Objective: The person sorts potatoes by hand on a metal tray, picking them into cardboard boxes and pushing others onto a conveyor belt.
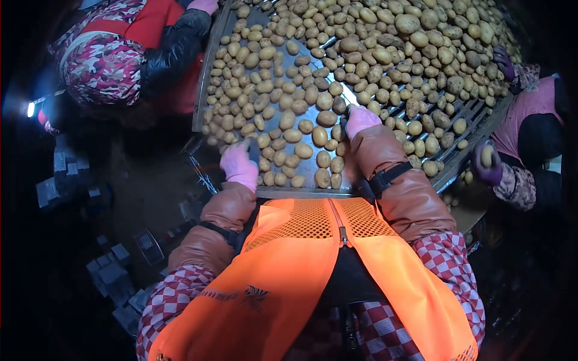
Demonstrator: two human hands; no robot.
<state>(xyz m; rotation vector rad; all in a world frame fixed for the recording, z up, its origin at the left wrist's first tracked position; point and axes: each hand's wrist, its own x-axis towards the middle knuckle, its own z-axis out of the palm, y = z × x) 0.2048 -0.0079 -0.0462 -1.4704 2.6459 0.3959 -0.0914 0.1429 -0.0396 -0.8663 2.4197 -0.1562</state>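
Many loose potatoes [303,150] lie on a metal sorting table [310,174] in front of me. My left hand [239,163], in a pink glove with a dark palm side, is at the table's near left edge, right beside several potatoes. My right hand [361,122], gloved the same way, reaches over the middle of the table, where potatoes lie close to its dark fingertips. The back of each glove faces me and hides most of the fingers, so I cannot tell whether either hand holds a potato.
Dark slatted bars [466,111] run along the table's right side under a thick heap of potatoes [415,45]. A person in a camouflage hood [102,69] stands at the left. At the right, another person's purple glove [486,163] holds a potato. Pale blocky objects [111,274] lie below left.
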